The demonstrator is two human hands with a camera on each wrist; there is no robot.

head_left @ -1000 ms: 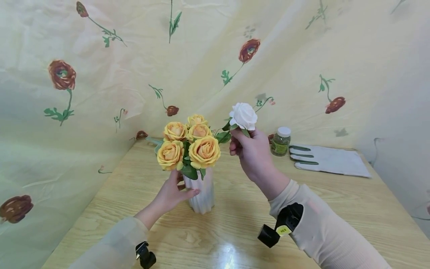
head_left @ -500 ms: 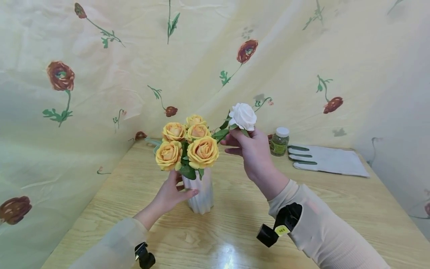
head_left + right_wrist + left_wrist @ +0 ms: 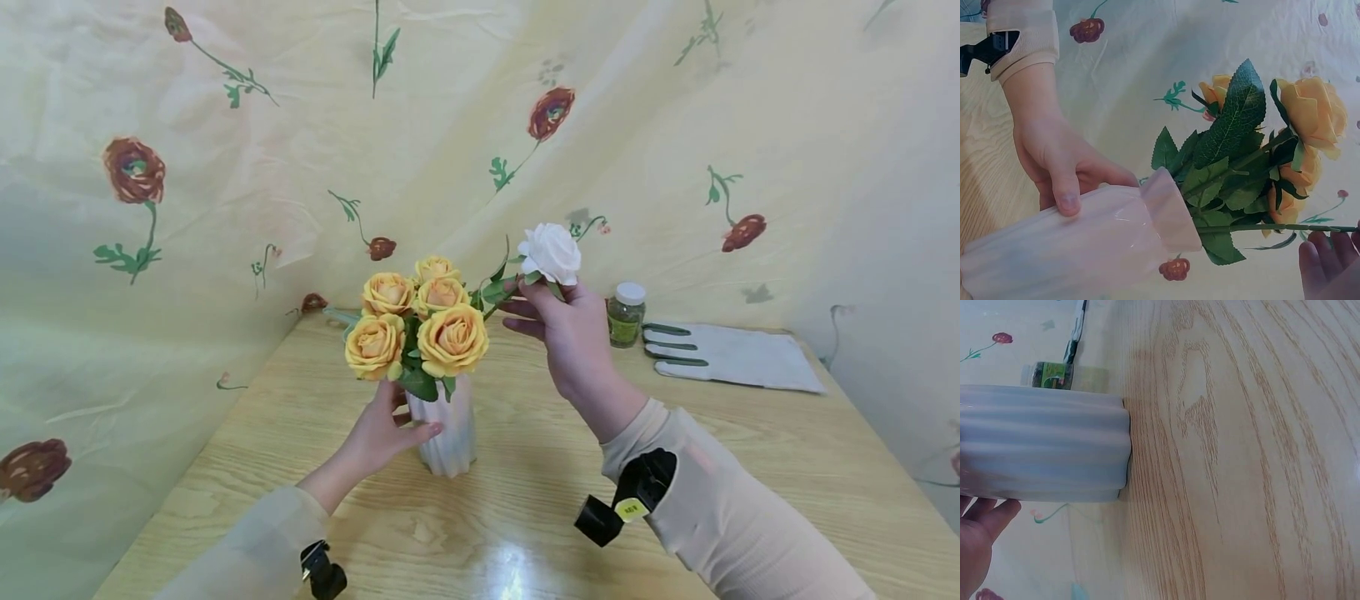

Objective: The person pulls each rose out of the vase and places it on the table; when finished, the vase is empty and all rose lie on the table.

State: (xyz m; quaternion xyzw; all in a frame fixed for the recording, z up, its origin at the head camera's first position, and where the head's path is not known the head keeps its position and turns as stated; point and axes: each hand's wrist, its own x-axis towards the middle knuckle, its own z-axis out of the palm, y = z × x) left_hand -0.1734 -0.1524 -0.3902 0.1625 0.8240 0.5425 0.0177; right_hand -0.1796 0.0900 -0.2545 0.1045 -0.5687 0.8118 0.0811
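A ribbed white vase (image 3: 447, 433) stands on the table, holding several yellow roses (image 3: 453, 340). My left hand (image 3: 378, 433) grips the vase's left side below the blooms, thumb across its front; the left wrist view shows fingers at the vase (image 3: 1041, 444). Right of the bouquet, my right hand (image 3: 573, 342) pinches a white rose (image 3: 551, 252) just under its bloom. In the right wrist view, the green stem (image 3: 1260, 229) runs from the vase's mouth to the fingers (image 3: 1329, 256) of that hand. The stem's lower end is hidden inside the vase.
Behind my right hand stands a glass jar (image 3: 625, 317) with a white lid. A white glove (image 3: 738, 357) with green-edged fingers lies flat at the back right of the wooden table (image 3: 360, 533). Flower-printed cloth (image 3: 450, 150) hangs behind.
The white rose and my right hand have shifted slightly, with the bloom a little higher and further right. My left hand keeps its grip on the vase.
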